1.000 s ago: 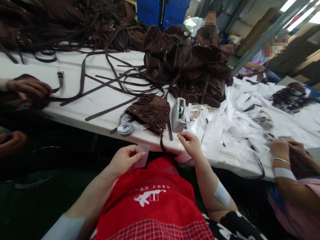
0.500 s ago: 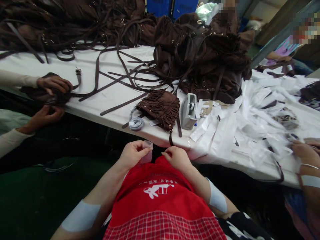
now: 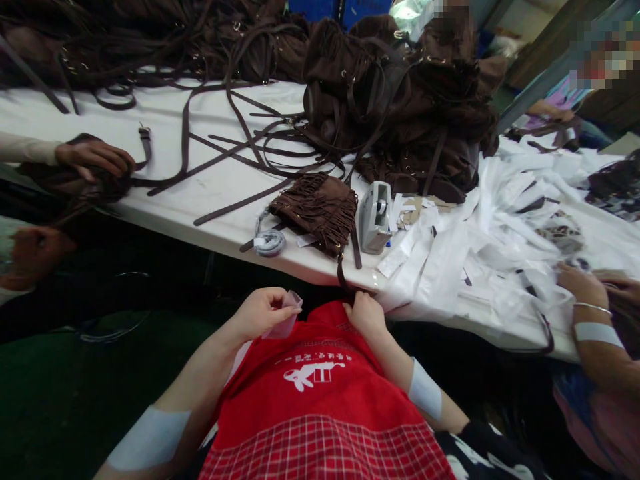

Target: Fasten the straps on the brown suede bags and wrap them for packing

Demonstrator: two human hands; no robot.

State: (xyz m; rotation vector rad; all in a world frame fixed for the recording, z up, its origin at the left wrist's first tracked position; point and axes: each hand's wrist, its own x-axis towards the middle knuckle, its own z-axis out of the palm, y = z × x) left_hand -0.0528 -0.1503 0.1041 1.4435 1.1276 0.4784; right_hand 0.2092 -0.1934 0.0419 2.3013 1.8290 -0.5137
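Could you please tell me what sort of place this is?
Probably a bag-making workshop or factory: heaps of brown fringed bags and loose straps cover a long white table, and other people work alongside.

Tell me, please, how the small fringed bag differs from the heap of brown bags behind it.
The fringed bag lies flat, alone; the heap of bags is piled high. The fringed bag's strap hangs off the table; the heap's straps sprawl across it. Both are dark brown.
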